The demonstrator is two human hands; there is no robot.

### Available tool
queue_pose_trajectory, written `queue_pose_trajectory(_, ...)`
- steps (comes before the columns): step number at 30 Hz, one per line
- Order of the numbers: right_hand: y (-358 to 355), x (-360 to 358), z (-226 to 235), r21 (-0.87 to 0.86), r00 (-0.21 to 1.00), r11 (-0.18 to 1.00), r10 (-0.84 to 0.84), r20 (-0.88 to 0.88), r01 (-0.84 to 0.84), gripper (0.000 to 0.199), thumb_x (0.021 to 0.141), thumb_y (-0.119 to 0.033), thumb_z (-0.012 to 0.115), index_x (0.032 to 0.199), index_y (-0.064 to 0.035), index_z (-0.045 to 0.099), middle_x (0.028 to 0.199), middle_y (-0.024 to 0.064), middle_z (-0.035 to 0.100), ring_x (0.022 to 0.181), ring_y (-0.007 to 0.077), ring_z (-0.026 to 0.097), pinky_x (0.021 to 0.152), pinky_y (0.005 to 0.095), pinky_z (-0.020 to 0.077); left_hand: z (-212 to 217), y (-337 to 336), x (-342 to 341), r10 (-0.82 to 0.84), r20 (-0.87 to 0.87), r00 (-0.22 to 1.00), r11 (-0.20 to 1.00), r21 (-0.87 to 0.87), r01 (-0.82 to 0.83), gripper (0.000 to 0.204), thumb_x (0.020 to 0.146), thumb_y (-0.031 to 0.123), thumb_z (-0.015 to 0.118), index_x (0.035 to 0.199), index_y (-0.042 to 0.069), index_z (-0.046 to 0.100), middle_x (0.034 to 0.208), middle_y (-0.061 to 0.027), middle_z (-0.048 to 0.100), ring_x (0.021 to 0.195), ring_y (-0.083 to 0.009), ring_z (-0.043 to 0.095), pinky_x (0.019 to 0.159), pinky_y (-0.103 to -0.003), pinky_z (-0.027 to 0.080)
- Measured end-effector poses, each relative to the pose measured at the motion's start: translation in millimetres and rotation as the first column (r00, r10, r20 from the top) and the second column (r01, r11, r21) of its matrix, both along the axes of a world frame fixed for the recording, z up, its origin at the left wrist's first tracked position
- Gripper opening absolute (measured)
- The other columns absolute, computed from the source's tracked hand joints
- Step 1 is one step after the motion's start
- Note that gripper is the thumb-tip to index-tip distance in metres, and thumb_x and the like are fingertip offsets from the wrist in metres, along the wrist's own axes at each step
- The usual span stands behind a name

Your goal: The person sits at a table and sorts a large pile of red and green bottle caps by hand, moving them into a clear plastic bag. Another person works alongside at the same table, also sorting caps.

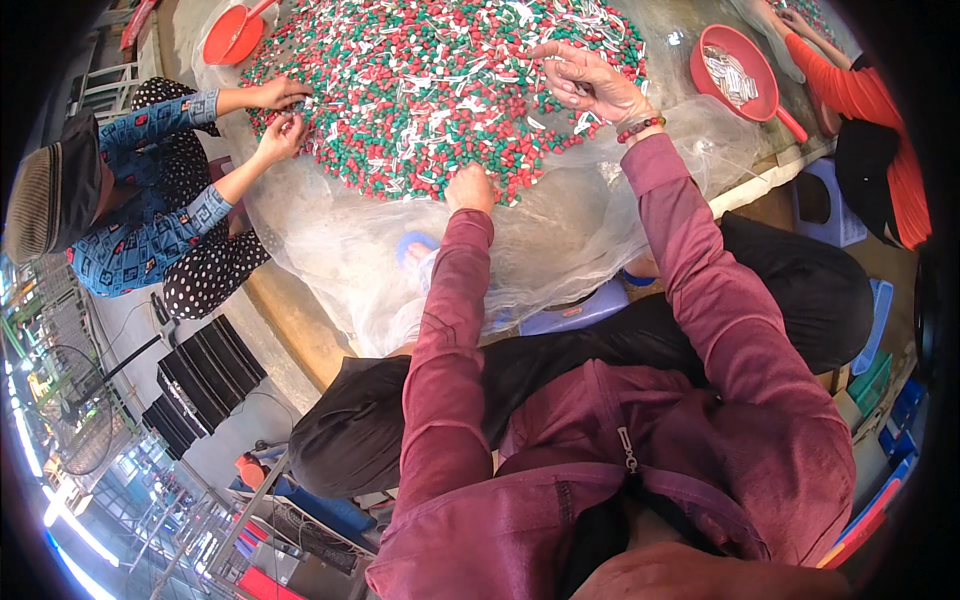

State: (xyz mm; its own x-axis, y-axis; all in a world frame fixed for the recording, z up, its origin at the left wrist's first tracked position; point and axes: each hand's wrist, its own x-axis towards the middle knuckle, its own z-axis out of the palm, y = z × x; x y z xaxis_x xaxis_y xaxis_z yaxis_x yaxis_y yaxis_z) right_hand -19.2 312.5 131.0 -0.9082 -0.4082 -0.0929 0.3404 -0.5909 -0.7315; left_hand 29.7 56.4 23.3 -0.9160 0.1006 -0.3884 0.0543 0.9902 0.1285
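A wide heap of small red, green and white pieces [420,120], with thin white strips scattered through it, covers the table in front of me. At its near edge my left hand [470,188] is closed, knuckles up, down among the pieces; whatever its fingers hold is hidden. My right hand [596,88], with a beaded bracelet at the wrist, hovers over the right part of the heap. Its index finger stretches to the left and the other fingers are partly bent and apart. Nothing shows in it.
Translucent sheeting [320,250] drapes over the table's near edge. A red handled pan [768,100] holding white strips stands at right, an orange-red pan [222,38] at far left. A person in a blue patterned shirt [150,140] picks at the heap; another in orange [850,95] sits right.
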Motion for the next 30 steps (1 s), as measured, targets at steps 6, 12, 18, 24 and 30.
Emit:
queue_pose_trajectory(6,3.7,-1.5,-32.2,0.315,0.985,0.938,0.101,0.143,-0.142,0.027,0.088,-0.03,0.063,0.099,-0.0053,0.059,0.066,-0.0054,0.046,0.053,0.0022,0.04,0.044,0.0165,0.0305,7.5,-24.5,-23.1,0.205,-0.115,0.972,0.956,0.237,-0.174,0.019,0.079,0.03,0.066,0.087,0.012,0.068,0.081,-0.0175,0.067,0.08,-0.033,0.066,0.07,-0.044,0.051)
queue_pose_trajectory(12,-27.3,12.3,-108.1,0.971,0.994,0.225,-0.064,0.093,-0.076,0.038,0.08,-0.041,0.067,0.078,-0.003,0.063,0.071,0.0074,0.064,0.064,0.021,0.061,0.059,0.0354,0.0461,19.8,-26.1,-28.1,0.111,-0.126,0.986,0.928,0.368,-0.058,0.019,0.079,0.02,0.058,0.093,0.009,0.062,0.073,-0.0108,0.066,0.067,-0.0291,0.064,0.059,-0.039,0.049)
queue_pose_trajectory(18,-59.0,34.5,-133.9,0.953,0.98,-0.245,0.136,-0.147,0.177,0.025,0.082,-0.024,0.06,0.085,0.0011,0.059,0.084,0.0204,0.065,0.083,0.0373,0.064,0.068,0.0463,0.05,41.8,-27.6,-25.0,-0.213,0.686,0.696,-0.387,0.594,-0.705,0.025,0.075,0.011,0.047,0.097,0.003,0.054,0.078,-0.0041,0.051,0.056,-0.0088,0.041,0.043,-0.02,0.027)
queue_pose_trajectory(24,-69.8,14.9,-120.0,0.982,0.971,-0.141,0.22,-0.095,0.128,0.042,0.084,-0.027,0.058,0.118,-0.0042,0.053,0.111,0.0227,0.06,0.101,0.0383,0.059,0.08,0.0485,0.0487,6.9,-32.4,-37.4,-0.294,0.109,0.95,0.759,0.631,0.162,0.027,0.083,0.018,0.052,0.108,0.012,0.061,0.094,-0.0047,0.06,0.084,-0.0198,0.055,0.074,-0.036,0.042)
queue_pose_trajectory(30,-69.4,21.8,-103.0,0.994,0.976,-0.067,0.194,0.098,-0.087,0.027,0.08,-0.025,0.06,0.09,-0.0009,0.062,0.069,0.0156,0.064,0.065,0.032,0.064,0.055,0.039,0.0493,-17.6,-16.1,6.1,0.129,0.126,0.984,0.985,0.099,-0.141,0.018,0.076,0.026,0.068,0.081,0.009,0.068,0.08,-0.0157,0.067,0.082,-0.0328,0.066,0.07,-0.041,0.053)
